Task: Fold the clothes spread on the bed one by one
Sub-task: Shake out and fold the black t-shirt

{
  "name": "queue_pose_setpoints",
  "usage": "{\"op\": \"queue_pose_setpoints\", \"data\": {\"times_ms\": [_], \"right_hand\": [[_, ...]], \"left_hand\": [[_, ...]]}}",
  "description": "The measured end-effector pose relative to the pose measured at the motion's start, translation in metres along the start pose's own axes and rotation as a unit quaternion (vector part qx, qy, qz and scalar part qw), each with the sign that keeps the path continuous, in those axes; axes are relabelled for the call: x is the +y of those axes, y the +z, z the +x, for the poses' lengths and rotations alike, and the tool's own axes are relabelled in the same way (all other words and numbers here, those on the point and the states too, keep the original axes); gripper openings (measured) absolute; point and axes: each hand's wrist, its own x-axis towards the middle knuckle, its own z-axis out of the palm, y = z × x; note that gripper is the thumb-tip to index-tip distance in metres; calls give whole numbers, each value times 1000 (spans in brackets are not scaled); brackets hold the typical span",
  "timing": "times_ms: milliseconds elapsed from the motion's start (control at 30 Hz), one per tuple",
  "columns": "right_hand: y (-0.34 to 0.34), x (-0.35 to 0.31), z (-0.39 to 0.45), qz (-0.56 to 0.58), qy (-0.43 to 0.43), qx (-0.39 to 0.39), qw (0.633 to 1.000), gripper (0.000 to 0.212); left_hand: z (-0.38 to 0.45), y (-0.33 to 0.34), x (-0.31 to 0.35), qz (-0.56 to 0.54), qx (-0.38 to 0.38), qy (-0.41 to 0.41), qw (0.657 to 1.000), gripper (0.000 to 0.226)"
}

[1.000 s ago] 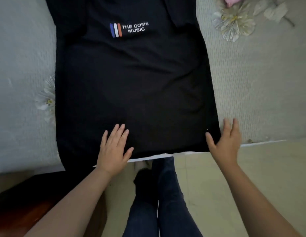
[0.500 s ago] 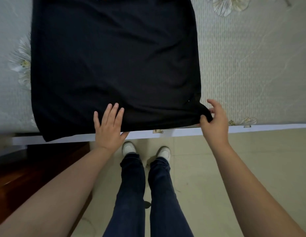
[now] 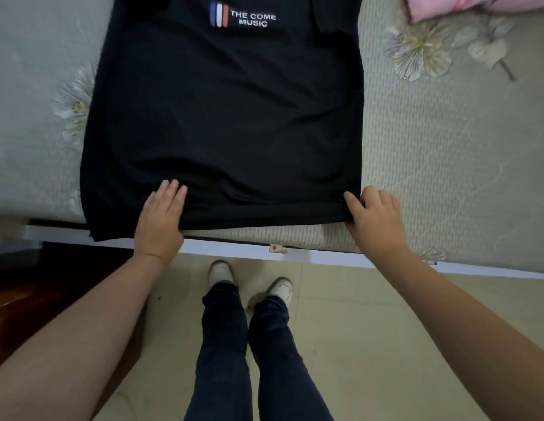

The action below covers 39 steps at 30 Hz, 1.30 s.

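Shirt (image 3: 228, 117) flat on bed (image 3: 446, 153), hem at 6 o'clock edge. Left hand (image 3: 159, 221) flat, fingers straight, pressing hem. Right hand (image 3: 375, 218) pinches hem corner at 3 o'clock. Advice: left grips too, lift hem evenly toward 12, align edges.

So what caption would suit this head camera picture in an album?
Left hand flat on a black T-shirt while right hand pinches its hem corner at the bed edge.
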Motion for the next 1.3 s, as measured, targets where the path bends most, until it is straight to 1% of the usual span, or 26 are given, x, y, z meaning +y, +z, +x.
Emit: {"op": "queue_pose_setpoints", "data": {"times_ms": [67,133,200,233,300,367,400,433,467,500,567,700,767,833,900,967,1067,1233,1300], "right_hand": [[-1,-2,1,-80,-10,-2,997,52],[-1,-9,-5,-152,-31,-14,988,47],[0,-20,-15,-222,-71,-55,971,45],[1,-25,-22,-242,-94,-91,961,48],[6,-33,-36,-251,-113,-213,937,54],[6,-41,-47,-248,-100,-291,918,53],[4,-46,-54,-241,-95,-321,911,52],[2,-51,-61,-235,-94,-342,905,51],[-2,-56,-67,-230,-94,-357,900,51],[-6,-60,-72,-227,-93,-365,898,51],[-18,-67,-75,-215,-70,-359,905,51],[-48,-64,-43,-168,39,-311,935,53],[-63,-54,-17,-111,91,-273,951,52],[-78,-44,8,-40,137,-220,965,52],[-91,-32,33,14,182,-168,969,52],[-101,-19,60,43,216,-141,965,51],[-106,-1,106,49,237,-134,961,47],[-103,24,189,23,248,-140,958,45],[-96,31,221,17,259,-131,957,46]], "left_hand": [[-3,-9,-16,1,21,-33,999,65],[-7,-18,-30,3,19,-38,999,62],[-16,-26,-40,13,-14,-3,1000,62],[-21,-29,-43,20,-31,21,999,62],[-31,-34,-49,29,-62,40,997,62],[-43,-42,-55,65,-133,49,988,65],[-50,-46,-59,83,-175,51,980,66],[-58,-51,-62,89,-201,54,974,67],[-65,-55,-66,80,-197,53,976,67],[-73,-60,-69,67,-176,47,981,67],[-82,-75,-74,60,-139,43,988,65],[-59,-117,-81,79,-53,25,995,64],[-34,-141,-78,69,-15,19,997,61],[-6,-161,-71,72,9,34,997,56],[25,-175,-63,80,23,46,995,56],[56,-186,-54,81,33,39,995,60],[102,-200,-45,88,46,5,995,59],[182,-218,-40,116,27,-35,992,56],[213,-218,-37,127,23,-42,991,55]]}}
